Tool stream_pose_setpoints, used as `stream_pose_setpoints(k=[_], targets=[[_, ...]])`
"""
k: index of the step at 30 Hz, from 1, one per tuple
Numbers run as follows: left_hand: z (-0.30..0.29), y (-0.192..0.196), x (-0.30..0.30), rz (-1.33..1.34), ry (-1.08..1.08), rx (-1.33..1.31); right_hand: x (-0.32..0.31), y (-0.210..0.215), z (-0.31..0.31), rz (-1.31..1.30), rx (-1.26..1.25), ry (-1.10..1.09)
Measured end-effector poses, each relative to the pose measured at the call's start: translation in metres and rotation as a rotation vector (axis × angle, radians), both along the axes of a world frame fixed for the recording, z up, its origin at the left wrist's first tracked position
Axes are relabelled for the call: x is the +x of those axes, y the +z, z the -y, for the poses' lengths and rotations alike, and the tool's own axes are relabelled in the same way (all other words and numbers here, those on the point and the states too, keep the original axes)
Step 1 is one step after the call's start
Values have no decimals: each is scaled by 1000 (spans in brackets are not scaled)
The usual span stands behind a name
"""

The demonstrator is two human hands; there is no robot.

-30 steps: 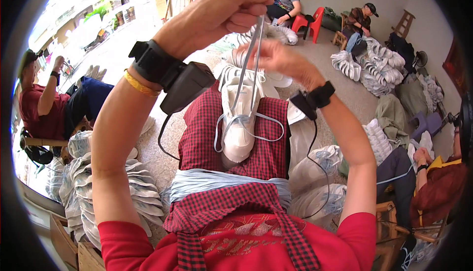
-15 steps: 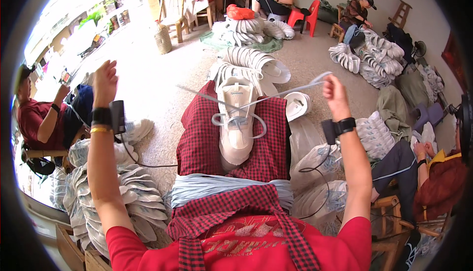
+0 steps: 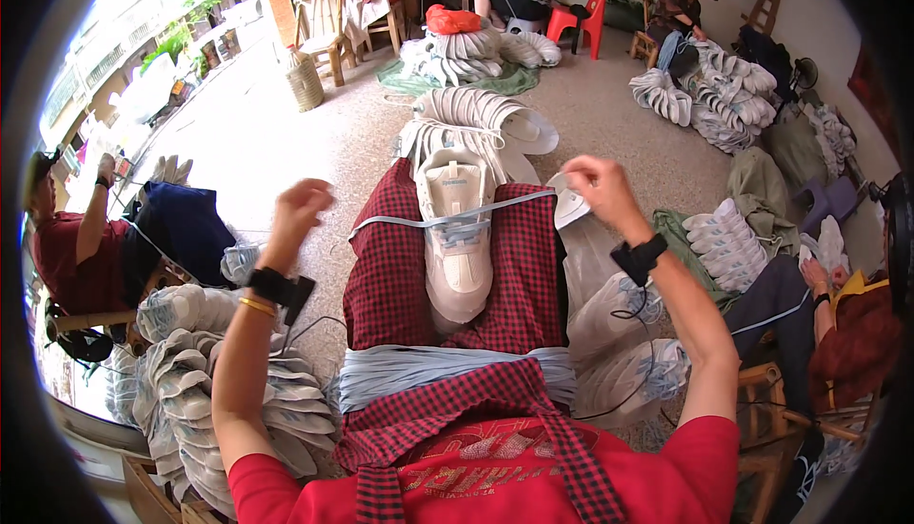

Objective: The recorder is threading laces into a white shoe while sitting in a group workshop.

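Lace (image 3: 495,212) lowered since; hands seemingly closer.

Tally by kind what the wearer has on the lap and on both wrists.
White shoe: 1
Light blue lace stretched across the shoe: 1
Bundle of light blue laces lying across the lap: 1
Black wrist device: 2, one on each wrist
Gold bangle on the left wrist: 1
Total: 6
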State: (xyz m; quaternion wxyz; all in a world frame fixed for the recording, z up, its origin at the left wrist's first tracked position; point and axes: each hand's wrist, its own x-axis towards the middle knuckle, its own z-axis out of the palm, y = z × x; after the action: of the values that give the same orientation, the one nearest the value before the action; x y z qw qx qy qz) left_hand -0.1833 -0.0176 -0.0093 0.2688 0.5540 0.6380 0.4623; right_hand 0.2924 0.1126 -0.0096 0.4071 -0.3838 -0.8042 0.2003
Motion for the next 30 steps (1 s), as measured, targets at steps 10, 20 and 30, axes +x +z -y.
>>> stream_pose_setpoints(k=[10, 20, 30], targets=[[-1, -5, 129, -414, -342, 229, -92, 0, 49, 101, 264, 339], [-11, 10, 136, -527, -460, 287, -103, 3, 52, 149, 56, 337], [4, 13, 132, -825, -359, 171, -127, 20, 36, 18, 38, 365]])
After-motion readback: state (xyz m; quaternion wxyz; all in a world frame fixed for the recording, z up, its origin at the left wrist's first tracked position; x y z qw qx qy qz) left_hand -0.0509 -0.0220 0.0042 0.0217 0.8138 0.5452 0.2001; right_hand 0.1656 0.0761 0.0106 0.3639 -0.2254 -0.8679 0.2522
